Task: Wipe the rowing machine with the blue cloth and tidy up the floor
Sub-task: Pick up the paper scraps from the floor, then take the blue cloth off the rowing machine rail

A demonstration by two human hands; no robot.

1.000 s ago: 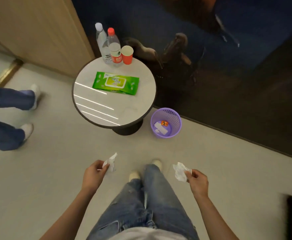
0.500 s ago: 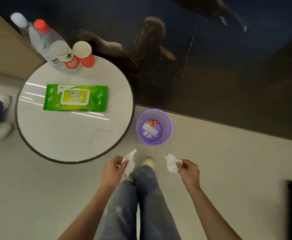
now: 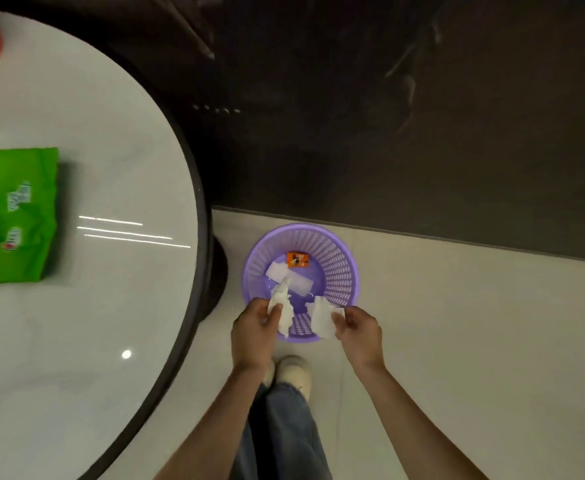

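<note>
Pinching crumpled tissues (image 3: pixel 281 303), left hand (image 3: pixel 253 329) and right hand (image 3: pixel 361 333) hover over the purple basket (image 3: pixel 351 268).

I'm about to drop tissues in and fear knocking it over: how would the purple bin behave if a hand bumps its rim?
It would probably slide or tip easily. The bin is thin latticed plastic, so it is likely light. It holds only a wrapper and paper scraps, which give little ballast. It stands on a smooth floor, so a nudge would likely shift it.
</note>
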